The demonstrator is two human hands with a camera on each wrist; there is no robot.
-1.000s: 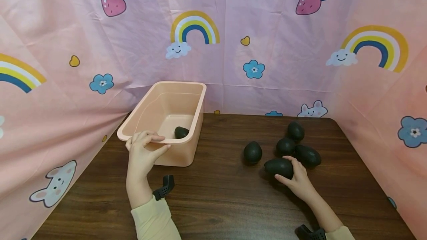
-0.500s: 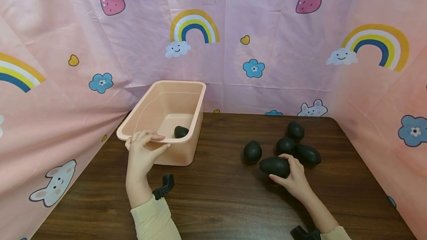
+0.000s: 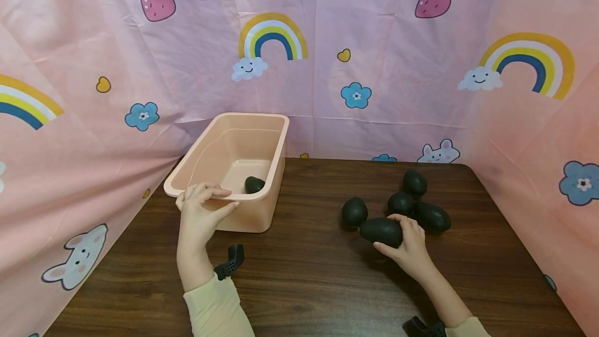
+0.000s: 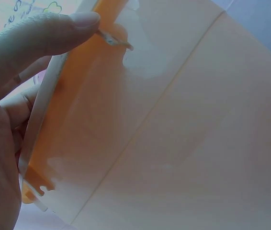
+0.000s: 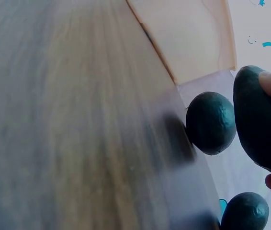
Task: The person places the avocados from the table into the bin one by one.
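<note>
Right hand (image 3: 412,251): holding dark green avocado (image 3: 380,232) by one end only.
Avocado position: over or on wooden table (image 3: 299,290), just beside nearest loose avocado (image 3: 354,212); cannot tell whether touching.
Left hand (image 3: 198,217): pinching peach plastic tub (image 3: 255,217) at near edge.
Slip risk: judged moderate, owing to smooth skin and end-only grasp.
Knock risk: may send nearest loose avocado rolling if swept across low.
Tub risk: may tip if pressed hard at near edge.

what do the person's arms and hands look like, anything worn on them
The left hand and right hand wear no gloves. The left sleeve and right sleeve are plain pale yellow-green. A black angular bracket sits beside each sleeve's end, the left one dotted with small holes.
</note>
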